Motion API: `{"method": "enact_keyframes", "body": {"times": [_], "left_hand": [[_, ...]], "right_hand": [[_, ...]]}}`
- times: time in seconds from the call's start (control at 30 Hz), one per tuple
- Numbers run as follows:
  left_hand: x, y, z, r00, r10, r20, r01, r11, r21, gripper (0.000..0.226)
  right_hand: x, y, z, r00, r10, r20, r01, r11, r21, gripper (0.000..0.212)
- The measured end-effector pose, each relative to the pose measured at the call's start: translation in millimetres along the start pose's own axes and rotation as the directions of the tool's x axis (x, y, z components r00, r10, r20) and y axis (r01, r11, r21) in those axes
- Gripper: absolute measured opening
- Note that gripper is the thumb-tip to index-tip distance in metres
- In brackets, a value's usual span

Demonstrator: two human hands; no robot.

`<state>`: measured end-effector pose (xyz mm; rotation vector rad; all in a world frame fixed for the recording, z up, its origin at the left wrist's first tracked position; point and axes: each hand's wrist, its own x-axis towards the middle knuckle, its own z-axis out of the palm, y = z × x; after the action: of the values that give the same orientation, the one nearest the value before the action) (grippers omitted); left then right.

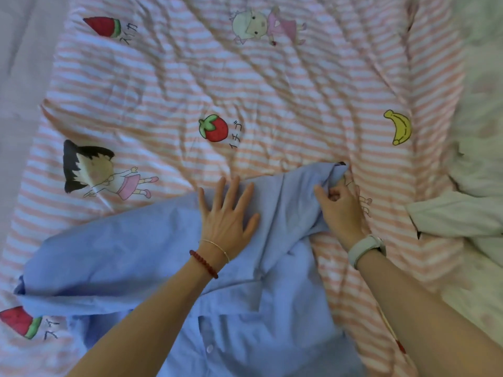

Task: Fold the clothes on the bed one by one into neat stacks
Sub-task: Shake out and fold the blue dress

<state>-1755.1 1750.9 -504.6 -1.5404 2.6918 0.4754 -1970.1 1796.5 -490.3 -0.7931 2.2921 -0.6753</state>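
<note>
- On the near half of the striped bedspread (272,85) lies the blue shirt (114,257), spread crosswise and rumpled, its button placket running toward the near edge of the view and one long part stretching away to the left.
- The left hand (227,213) lies flat on the shirt's far portion, fingers straight and splayed, palm down. It grips nothing; by the look of it, it pins the cloth so it does not slide while the other hand works.
- The right hand (340,205) is curled round a bunched corner of the shirt (330,172) at its far right end, fingers and thumb pinching the fabric, which rises in a small peak above the knuckles. This reads as a hold for pulling the cloth taut or drawing a flap over.
- The shirt therefore sits directly under the left hand and runs from there to the right hand's grip, the two hands near each other with a span of blue cloth between them.
- Well apart, at the right edge of the bed, a pale garment (457,216) lies crumpled, seemingly waiting its turn.
- The shirt shows no finished fold yet, so I judge this piece barely begun.
</note>
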Motion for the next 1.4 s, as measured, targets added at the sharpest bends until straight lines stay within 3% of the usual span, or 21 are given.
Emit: {"method": "enact_keyframes", "body": {"times": [0.17, 0.27, 0.33, 0.4, 0.43, 0.47, 0.57, 0.67, 0.73, 0.83, 0.9, 0.97, 1.0, 1.1, 1.13, 1.2, 1.3, 1.4], "left_hand": [[12, 14, 16, 0.991, -0.096, 0.095, 0.099, 0.995, -0.025, 0.057], [24, 5, 23, 0.972, -0.173, 0.159, 0.173, 0.985, 0.012, 0.056], [28, 0, 24, 0.963, -0.184, 0.197, 0.187, 0.982, 0.0, 0.055], [30, 1, 22, 0.962, -0.19, 0.194, 0.196, 0.981, -0.009, 0.054], [31, 3, 21, 0.964, -0.203, 0.173, 0.211, 0.977, -0.032, 0.053], [33, 5, 19, 0.966, -0.216, 0.143, 0.227, 0.972, -0.065, 0.052], [45, 11, 10, 0.974, -0.209, 0.089, 0.22, 0.966, -0.138, 0.05], [64, 21, 4, 0.982, -0.145, 0.118, 0.164, 0.972, -0.17, 0.05], [72, 32, 0, 0.99, -0.102, 0.097, 0.119, 0.973, -0.196, 0.053], [67, 51, -10, 0.999, -0.003, -0.032, -0.005, 0.971, -0.241, 0.055], [51, 69, -13, 0.99, 0.12, -0.077, -0.135, 0.958, -0.251, 0.06], [29, 89, -9, 0.972, 0.22, -0.079, -0.231, 0.958, -0.172, 0.061], [21, 96, -6, 0.972, 0.232, -0.031, -0.234, 0.966, -0.108, 0.058], [19, 98, 1, 0.986, 0.086, 0.146, -0.078, 0.995, -0.055, 0.036], [24, 91, 0, 0.984, -0.006, 0.176, 0.035, 0.986, -0.163, 0.028], [36, 76, -10, 0.962, -0.122, 0.242, 0.22, 0.874, -0.432, 0.016], [48, 56, -31, 0.948, 0.011, 0.318, 0.19, 0.781, -0.595, 0.017], [47, 48, -38, 0.941, 0.077, 0.33, 0.129, 0.818, -0.561, 0.018]], "right_hand": [[13, -6, -2, 1.0, -0.01, -0.018, 0.011, 0.997, 0.07, 0.018], [13, 8, -18, 0.972, 0.21, -0.106, -0.183, 0.958, 0.218, 0.015], [5, 22, -27, 0.928, 0.373, -0.009, -0.327, 0.825, 0.46, 0.025], [-5, 29, -31, 0.874, 0.438, 0.211, -0.453, 0.575, 0.682, 0.019], [-7, 32, -31, 0.868, 0.428, 0.253, -0.467, 0.527, 0.71, 0.015], [-8, 33, -31, 0.881, 0.414, 0.229, -0.442, 0.549, 0.709, 0.011], [-3, 34, -31, 0.976, 0.217, -0.006, -0.19, 0.867, 0.46, 0.022], [-2, 30, -29, 0.992, 0.022, 0.126, -0.052, 0.97, 0.239, 0.041], [-3, 27, -24, 0.983, 0.068, 0.173, -0.102, 0.975, 0.197, 0.032], [-14, 23, -20, 0.979, 0.146, 0.144, -0.187, 0.926, 0.327, 0.037], [-24, 25, -18, 0.979, 0.13, 0.158, -0.18, 0.916, 0.358, 0.022], [-30, 28, -16, 0.979, 0.131, 0.155, -0.182, 0.904, 0.387, 0.008], [-32, 30, -16, 0.98, 0.151, 0.131, -0.191, 0.898, 0.395, 0.012], [-35, 34, -16, 0.983, 0.177, 0.054, -0.184, 0.912, 0.368, 0.022], [-37, 34, -17, 0.989, 0.144, 0.031, -0.146, 0.93, 0.336, 0.025], [-42, 33, -18, 0.997, -0.055, -0.051, 0.064, 0.98, 0.19, 0.033], [-50, 27, -13, 0.929, -0.37, 0.014, 0.369, 0.924, -0.097, 0.036], [-54, 19, -4, 0.918, -0.39, 0.075, 0.397, 0.9, -0.179, 0.041]]}}
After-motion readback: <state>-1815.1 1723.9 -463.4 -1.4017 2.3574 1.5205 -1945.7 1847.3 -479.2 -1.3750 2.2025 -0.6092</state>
